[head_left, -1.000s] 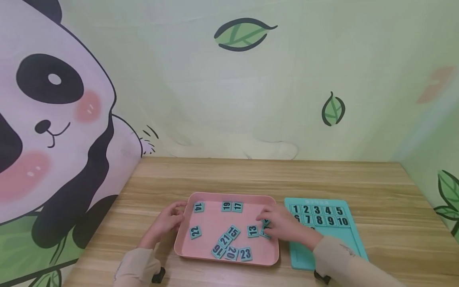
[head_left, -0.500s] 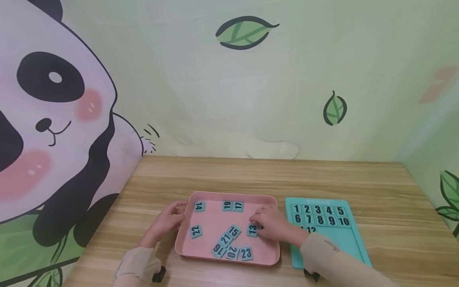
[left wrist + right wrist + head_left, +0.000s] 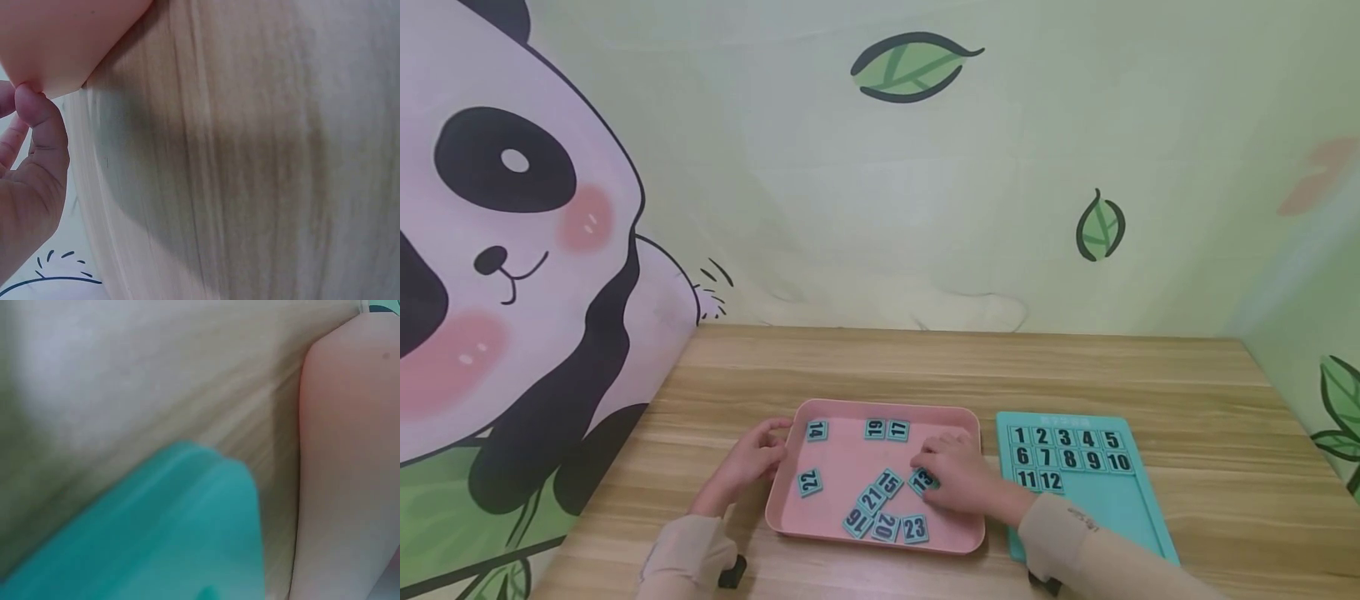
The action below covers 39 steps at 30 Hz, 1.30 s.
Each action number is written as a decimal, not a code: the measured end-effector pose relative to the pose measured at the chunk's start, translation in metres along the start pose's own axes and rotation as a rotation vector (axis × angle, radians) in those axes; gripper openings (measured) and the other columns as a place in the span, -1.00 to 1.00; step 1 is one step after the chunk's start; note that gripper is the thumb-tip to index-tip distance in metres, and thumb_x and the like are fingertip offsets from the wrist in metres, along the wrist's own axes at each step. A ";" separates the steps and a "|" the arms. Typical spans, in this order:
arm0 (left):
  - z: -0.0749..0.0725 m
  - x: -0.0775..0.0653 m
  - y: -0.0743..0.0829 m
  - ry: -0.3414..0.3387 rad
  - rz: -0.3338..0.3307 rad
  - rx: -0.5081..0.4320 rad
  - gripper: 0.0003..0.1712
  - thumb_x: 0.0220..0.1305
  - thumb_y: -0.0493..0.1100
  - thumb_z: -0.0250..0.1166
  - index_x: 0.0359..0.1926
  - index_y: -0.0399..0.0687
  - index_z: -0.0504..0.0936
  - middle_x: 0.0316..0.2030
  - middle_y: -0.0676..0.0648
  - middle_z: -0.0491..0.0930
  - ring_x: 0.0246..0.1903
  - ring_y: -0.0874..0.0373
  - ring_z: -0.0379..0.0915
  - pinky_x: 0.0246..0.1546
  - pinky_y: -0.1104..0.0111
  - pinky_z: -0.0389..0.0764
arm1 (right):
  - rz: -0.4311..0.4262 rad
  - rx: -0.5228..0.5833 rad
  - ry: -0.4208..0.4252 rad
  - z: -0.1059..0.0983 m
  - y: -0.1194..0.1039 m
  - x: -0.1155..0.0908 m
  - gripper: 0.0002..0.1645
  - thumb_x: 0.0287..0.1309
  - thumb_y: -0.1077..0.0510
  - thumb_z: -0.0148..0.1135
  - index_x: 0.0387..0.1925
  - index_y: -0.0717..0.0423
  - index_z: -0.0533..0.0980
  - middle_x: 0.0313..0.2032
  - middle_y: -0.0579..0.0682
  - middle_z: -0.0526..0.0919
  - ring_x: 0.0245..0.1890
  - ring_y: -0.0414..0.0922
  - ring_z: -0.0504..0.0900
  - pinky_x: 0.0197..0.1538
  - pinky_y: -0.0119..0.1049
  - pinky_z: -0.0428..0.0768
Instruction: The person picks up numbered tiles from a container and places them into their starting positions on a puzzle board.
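A pink tray (image 3: 827,533) lies on the table, holding several teal number tiles. My left hand (image 3: 748,467) pinches the tray's left rim; the left wrist view shows the thumb (image 3: 39,109) pressed on its wall. Inside the tray's right side, my right hand (image 3: 962,475) has thumb and fingers on opposite edges of the number tile marked 13 (image 3: 922,481), which sits slanted. Part of that tile is hidden by the fingers. Tiles 15 (image 3: 890,483), 21 (image 3: 871,498), 16, 20 and 23 (image 3: 915,528) lie to its left and below.
To the tray's right is a teal number board (image 3: 1120,500) with tiles 1 to 12 set in order; my right forearm crosses its lower left part. Tiles 14 (image 3: 817,431), 19 (image 3: 875,429), 17 (image 3: 898,430) and 22 (image 3: 809,483) lie elsewhere in the tray.
My right hand has moved left from the tray's right side to tile 13, which has turned to a slant. Tiles 11 and 12 on the board are now uncovered. The left hand stays put.
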<state>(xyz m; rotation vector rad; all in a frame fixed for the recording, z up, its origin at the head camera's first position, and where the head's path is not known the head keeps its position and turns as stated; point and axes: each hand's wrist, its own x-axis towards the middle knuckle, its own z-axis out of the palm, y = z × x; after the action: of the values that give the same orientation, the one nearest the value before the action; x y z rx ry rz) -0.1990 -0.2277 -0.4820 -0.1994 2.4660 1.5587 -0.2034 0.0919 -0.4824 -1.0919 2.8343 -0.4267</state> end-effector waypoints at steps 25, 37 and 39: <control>0.002 0.004 -0.002 0.014 -0.021 0.020 -0.51 0.08 -0.39 0.03 0.11 -0.14 0.34 -0.39 -0.14 0.38 -0.55 0.14 0.31 -0.56 0.38 0.40 | 0.049 0.390 0.020 -0.026 0.001 -0.006 -0.64 -0.18 0.12 0.30 -0.21 0.05 0.58 -0.35 -0.19 0.45 -0.26 -0.19 0.38 -0.27 -0.46 0.43; 0.001 0.001 0.000 -0.005 -0.031 -0.031 -0.49 0.08 -0.40 0.02 0.12 -0.16 0.31 -0.40 -0.12 0.34 -0.61 0.17 0.25 -0.61 0.41 0.35 | 0.143 0.536 -0.003 -0.055 0.023 -0.033 -0.61 -0.19 0.10 0.31 -0.20 0.06 0.56 -0.16 -0.05 0.50 -0.24 -0.10 0.46 -0.27 -0.34 0.50; 0.001 0.001 0.000 -0.006 -0.029 -0.033 -0.49 0.08 -0.41 0.02 0.12 -0.16 0.31 -0.40 -0.12 0.34 -0.61 0.17 0.26 -0.60 0.42 0.36 | 0.158 0.520 0.010 -0.060 0.029 -0.039 -0.59 -0.18 0.07 0.31 -0.18 0.06 0.55 -0.18 -0.05 0.52 -0.23 -0.08 0.44 -0.28 -0.33 0.47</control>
<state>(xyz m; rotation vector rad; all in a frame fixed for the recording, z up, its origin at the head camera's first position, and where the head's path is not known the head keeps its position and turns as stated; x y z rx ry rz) -0.1998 -0.2265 -0.4825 -0.2346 2.4229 1.5873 -0.2029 0.1525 -0.4343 -0.7548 2.5569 -1.0722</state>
